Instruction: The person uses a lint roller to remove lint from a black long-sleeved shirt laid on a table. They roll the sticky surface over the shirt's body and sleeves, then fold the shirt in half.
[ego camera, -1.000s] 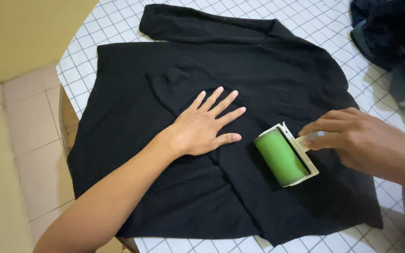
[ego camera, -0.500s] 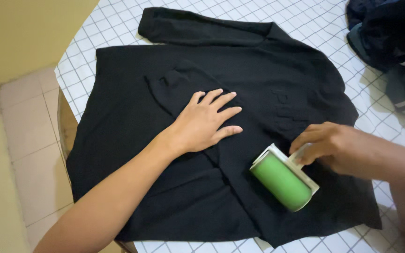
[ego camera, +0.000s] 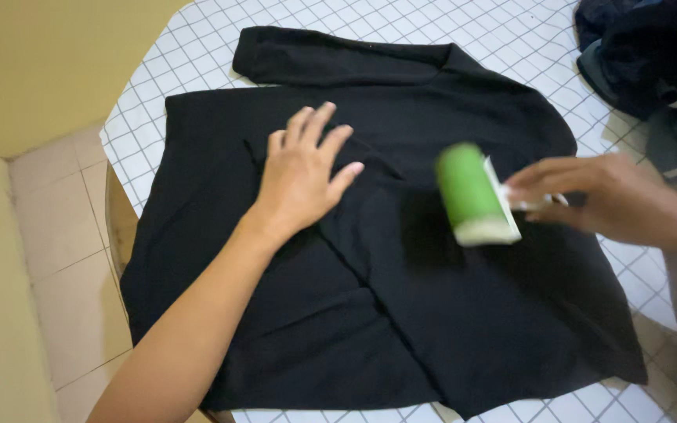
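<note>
One green lint roller (ego camera: 470,192) sits over the chest of the black sweater (ego camera: 401,258), blurred and tipped up; half a second ago it lay lower, near the hem by your wrist. Your right hand (ego camera: 605,200) pinches its white handle between thumb and fingers. Your left hand (ego camera: 301,174) has slid up the cloth too, and it rests flat and unclenched, fingers spread, gripping nothing. By my reading, you have begun a fresh pass higher up. Around the sweater lies the checked tablecloth (ego camera: 197,47), with dark clothes (ego camera: 652,55) piled at the far corner.
</note>
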